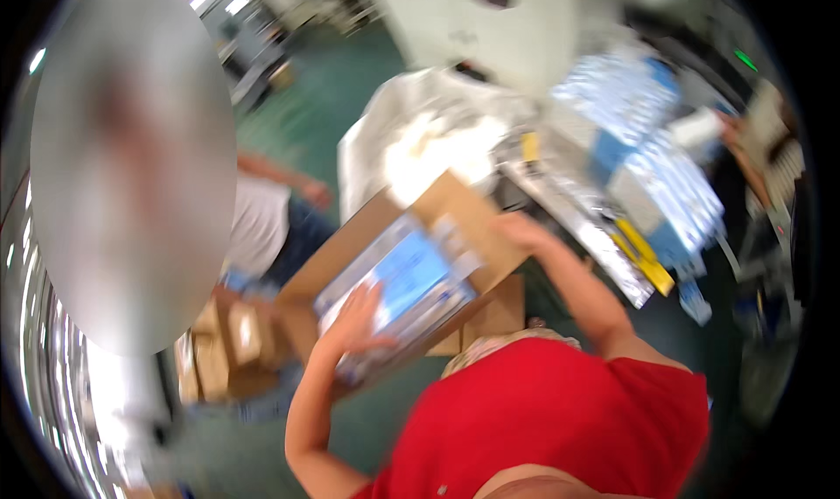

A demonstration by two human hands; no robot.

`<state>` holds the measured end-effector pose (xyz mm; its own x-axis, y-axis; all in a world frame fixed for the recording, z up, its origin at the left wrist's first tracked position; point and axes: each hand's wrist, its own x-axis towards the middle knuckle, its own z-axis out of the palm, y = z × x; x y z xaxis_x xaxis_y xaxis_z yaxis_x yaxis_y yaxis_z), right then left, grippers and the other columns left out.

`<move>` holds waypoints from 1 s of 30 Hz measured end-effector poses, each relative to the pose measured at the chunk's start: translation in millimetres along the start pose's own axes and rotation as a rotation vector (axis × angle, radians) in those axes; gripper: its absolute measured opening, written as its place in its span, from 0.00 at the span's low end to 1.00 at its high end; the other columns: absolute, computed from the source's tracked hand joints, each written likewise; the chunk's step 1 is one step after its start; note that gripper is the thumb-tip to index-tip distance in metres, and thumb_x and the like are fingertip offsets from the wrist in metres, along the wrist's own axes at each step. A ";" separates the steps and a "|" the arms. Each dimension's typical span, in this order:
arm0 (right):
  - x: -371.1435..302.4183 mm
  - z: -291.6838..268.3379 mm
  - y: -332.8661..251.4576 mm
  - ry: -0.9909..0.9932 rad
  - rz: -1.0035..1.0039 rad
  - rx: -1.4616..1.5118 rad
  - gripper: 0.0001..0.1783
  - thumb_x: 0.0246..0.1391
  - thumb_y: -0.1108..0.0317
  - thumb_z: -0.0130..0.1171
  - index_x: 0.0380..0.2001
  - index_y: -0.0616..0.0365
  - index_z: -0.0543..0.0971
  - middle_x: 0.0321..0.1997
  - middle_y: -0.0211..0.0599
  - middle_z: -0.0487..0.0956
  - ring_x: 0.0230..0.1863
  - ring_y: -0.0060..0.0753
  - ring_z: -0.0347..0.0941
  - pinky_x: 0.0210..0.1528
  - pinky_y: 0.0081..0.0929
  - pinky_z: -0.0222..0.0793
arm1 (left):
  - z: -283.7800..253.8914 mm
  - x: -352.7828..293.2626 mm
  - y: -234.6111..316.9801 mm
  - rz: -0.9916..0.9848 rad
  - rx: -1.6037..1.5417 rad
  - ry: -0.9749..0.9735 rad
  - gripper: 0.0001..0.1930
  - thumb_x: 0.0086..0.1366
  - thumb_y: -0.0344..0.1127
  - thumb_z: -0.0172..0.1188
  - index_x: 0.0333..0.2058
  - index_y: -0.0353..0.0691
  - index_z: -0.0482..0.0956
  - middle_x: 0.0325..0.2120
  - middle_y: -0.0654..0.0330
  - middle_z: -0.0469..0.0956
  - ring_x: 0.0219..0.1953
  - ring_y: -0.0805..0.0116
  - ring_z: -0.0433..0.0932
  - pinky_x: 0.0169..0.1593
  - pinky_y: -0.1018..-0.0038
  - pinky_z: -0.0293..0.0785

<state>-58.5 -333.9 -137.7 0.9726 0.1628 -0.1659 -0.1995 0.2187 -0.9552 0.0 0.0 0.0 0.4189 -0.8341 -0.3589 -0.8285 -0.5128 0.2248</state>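
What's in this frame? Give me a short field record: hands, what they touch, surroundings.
left hand: flat on a clear-wrapped blue pack, fingers spread
right hand: on the far edge of an open cardboard box
pack position: lying in the box opening, tilted
wearer: red top, bare forearms
right side: stacks of blue-and-white wrapped packs beside a metal rail
behind box: crumpled clear plastic sheet
left side: another person in a white top, small cartons on the floor
image quality: motion-blurred, fine detail unreadable
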 end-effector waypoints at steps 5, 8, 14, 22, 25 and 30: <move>11.2 -54.2 -81.2 0.449 -0.178 -0.499 0.23 0.53 0.53 0.46 0.31 0.65 0.77 0.35 0.44 0.77 0.35 0.34 0.72 0.39 0.32 0.65 | -91.5 32.9 -15.1 -0.031 -0.038 0.020 0.60 0.38 0.57 0.67 0.57 0.24 0.41 0.57 0.33 0.44 0.62 0.42 0.39 0.62 0.63 0.40; -49.6 -45.2 -32.7 0.469 0.078 -0.512 0.26 0.52 0.50 0.46 0.33 0.68 0.75 0.35 0.50 0.76 0.37 0.40 0.70 0.40 0.33 0.64 | -5.4 35.1 -5.5 0.045 -0.505 -0.169 0.59 0.39 0.52 0.69 0.58 0.25 0.40 0.57 0.36 0.48 0.62 0.50 0.45 0.62 0.66 0.42; -42.6 -47.4 -36.8 0.446 0.094 -0.530 0.32 0.51 0.46 0.45 0.38 0.72 0.73 0.41 0.57 0.74 0.43 0.51 0.70 0.44 0.36 0.64 | -49.8 44.4 -13.2 -0.129 -0.833 -0.424 0.52 0.42 0.44 0.69 0.59 0.30 0.44 0.56 0.43 0.53 0.60 0.58 0.51 0.58 0.69 0.52; -53.6 -45.3 -43.7 0.428 0.130 -0.530 0.29 0.52 0.48 0.45 0.38 0.68 0.74 0.39 0.52 0.75 0.42 0.45 0.71 0.43 0.35 0.64 | -32.9 45.7 9.7 -0.010 -0.492 -0.326 0.58 0.40 0.52 0.68 0.56 0.20 0.40 0.56 0.37 0.50 0.60 0.52 0.50 0.60 0.68 0.49; -60.3 -41.9 -48.9 0.436 0.092 -0.520 0.27 0.52 0.49 0.45 0.37 0.67 0.75 0.38 0.52 0.76 0.41 0.45 0.71 0.43 0.34 0.64 | -22.0 41.6 12.1 0.066 -0.310 -0.218 0.59 0.40 0.54 0.67 0.56 0.20 0.40 0.56 0.36 0.49 0.60 0.49 0.50 0.61 0.67 0.48; -45.9 -37.3 -34.3 0.445 0.076 -0.359 0.21 0.52 0.53 0.50 0.32 0.63 0.78 0.29 0.32 0.79 0.33 0.22 0.71 0.37 0.27 0.67 | -23.7 42.6 -13.6 0.121 -0.295 -0.190 0.57 0.41 0.58 0.65 0.58 0.26 0.42 0.57 0.40 0.50 0.60 0.52 0.51 0.61 0.69 0.46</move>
<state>-91.8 -384.7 -106.5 0.9291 -0.2720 -0.2504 -0.2935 -0.1309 -0.9469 37.9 -33.3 3.1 0.2255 -0.8538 -0.4692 -0.7137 -0.4726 0.5170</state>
